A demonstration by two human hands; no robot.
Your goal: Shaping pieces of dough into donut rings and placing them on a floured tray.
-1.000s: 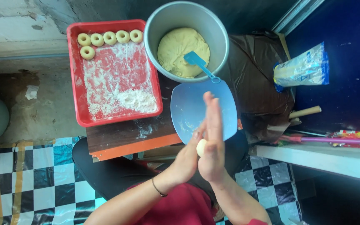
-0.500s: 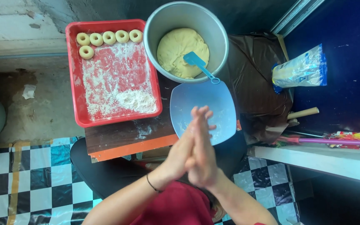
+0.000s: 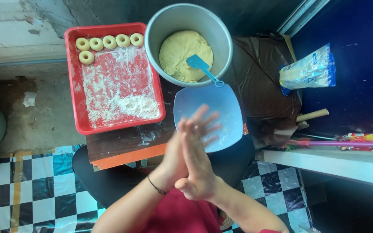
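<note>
We had our left hand point(image 3: 173, 157) and right hand point(image 3: 197, 162) pressed flat together, palm against palm, fingers stretched and pointing away from us toward the light blue plate point(image 3: 225, 108). Whatever lay between the palms was hidden, so we could not tell what they clasped; neither hand was curled into a fist. The fingertips were blurred and reached over the near left part of the plate.

Beyond the plate stood the grey metal bowl point(image 3: 221, 34) with a mound of pale dough point(image 3: 180, 54) in it. A blue spatula point(image 3: 203, 69) lay on the dough, its long axis running diagonally, blade up-left and handle end down-right at the bowl's rim nearest the plate.

To the left sat the red tray point(image 3: 72, 86), dusted with flour point(image 3: 130, 103), with six dough rings point(image 3: 109, 42) along its far edge. A plastic bag point(image 3: 309, 71) lay well to the right.
</note>
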